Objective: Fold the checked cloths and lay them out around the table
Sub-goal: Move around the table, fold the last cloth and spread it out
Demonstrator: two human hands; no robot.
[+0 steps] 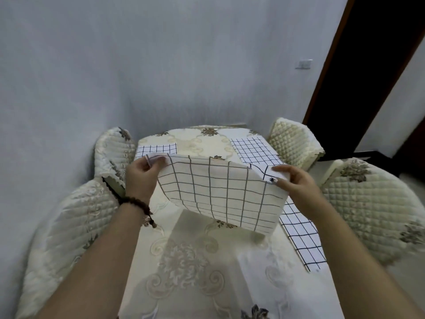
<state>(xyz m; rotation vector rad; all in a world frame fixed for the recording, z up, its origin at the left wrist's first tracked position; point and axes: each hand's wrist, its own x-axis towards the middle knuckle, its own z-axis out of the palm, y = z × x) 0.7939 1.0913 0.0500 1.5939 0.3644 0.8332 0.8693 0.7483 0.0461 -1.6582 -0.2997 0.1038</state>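
So, this looks mostly done: three white checked cloths already lie flat on the table (184, 261), the far-left cloth (156, 148), the far-right cloth (255, 151) and the near-right cloth (302, 238). The cream cloth (218, 196) hangs above the middle, with the left hand (140, 178) and right hand (296, 180) each pinching a top corner. My guess is it goes near-left, where there's none yet. I can't tell how many folds it has, and it hides part of the far-left and near-right cloths.

No text can be read; the small dark mark (271, 179) on the checked cloth (218, 194) by the right hand (296, 183) is blurred.
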